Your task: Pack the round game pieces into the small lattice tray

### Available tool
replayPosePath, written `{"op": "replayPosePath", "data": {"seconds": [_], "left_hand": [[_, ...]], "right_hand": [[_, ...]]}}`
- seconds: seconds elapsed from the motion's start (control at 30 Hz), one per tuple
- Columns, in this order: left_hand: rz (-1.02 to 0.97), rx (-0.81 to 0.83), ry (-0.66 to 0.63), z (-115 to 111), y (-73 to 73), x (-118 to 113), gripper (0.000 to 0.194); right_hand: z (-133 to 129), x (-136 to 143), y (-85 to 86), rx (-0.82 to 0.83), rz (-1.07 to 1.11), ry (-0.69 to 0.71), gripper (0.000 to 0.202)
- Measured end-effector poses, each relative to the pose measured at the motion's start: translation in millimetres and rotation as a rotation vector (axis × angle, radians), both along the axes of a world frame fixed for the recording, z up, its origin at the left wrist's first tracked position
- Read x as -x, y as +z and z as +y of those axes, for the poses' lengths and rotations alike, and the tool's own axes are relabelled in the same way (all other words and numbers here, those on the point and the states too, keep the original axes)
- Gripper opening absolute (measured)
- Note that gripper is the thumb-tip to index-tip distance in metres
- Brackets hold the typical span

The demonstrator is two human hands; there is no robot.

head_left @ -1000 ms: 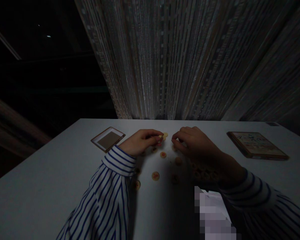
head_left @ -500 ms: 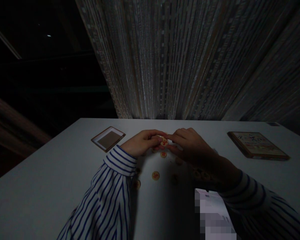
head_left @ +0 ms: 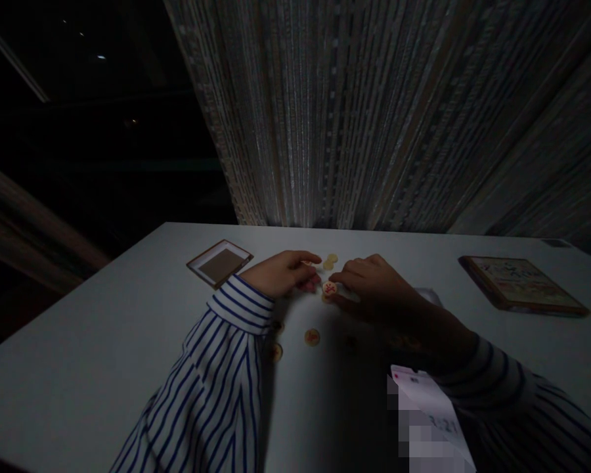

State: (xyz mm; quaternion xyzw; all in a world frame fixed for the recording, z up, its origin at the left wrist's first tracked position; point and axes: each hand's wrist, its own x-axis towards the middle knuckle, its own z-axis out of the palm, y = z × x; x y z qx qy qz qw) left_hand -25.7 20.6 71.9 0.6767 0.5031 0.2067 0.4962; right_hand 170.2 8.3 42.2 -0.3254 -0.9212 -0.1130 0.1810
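Between thumb and index finger, my right hand (head_left: 369,286) grips a round wooden piece (head_left: 329,288) with a red character, just above another piece. To its left, my left hand (head_left: 290,272) has its fingers curled, and part of a pale piece shows between its thumb and index finger. Two pale pieces (head_left: 330,261) lie beyond the hands. Nearer to me are a loose piece (head_left: 312,337) with a red mark and another piece (head_left: 276,353) beside my left sleeve.
A shallow open box (head_left: 220,263) lies on the white table (head_left: 103,341) at the left. At the right is a flat box with a picture on it (head_left: 525,284). A lit, partly pixelated screen (head_left: 426,401) sits beneath my right forearm. A striped curtain (head_left: 315,118) hangs behind.
My hands have moved apart. The red-marked piece that was between them is now in my right hand only, slightly lower. Pale pieces beyond the hands have come into view.
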Motion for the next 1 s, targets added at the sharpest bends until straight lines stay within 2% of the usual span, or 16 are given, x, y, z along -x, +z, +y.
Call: {"op": "replayPosePath", "data": {"seconds": [0.2,0.4,0.8,1.0], "left_hand": [[0.286,-0.186,-0.047,6,-4.5,15,0.039],[0.378,-0.302,-0.064,9,-7.9,18,0.038],[0.434,-0.345,-0.104,4,-5.7,9,0.031],[0.439,-0.324,-0.115,3,-5.2,6,0.031]], "right_hand": [[-5,3,-8.8,0.197,-0.2,0.044,0.024],[-12,5,-6.1,0.348,-0.243,0.109,0.015],[-20,10,-4.5,0.354,-0.254,0.105,0.015],[-12,3,-7.6,0.313,-0.284,0.132,0.017]]}}
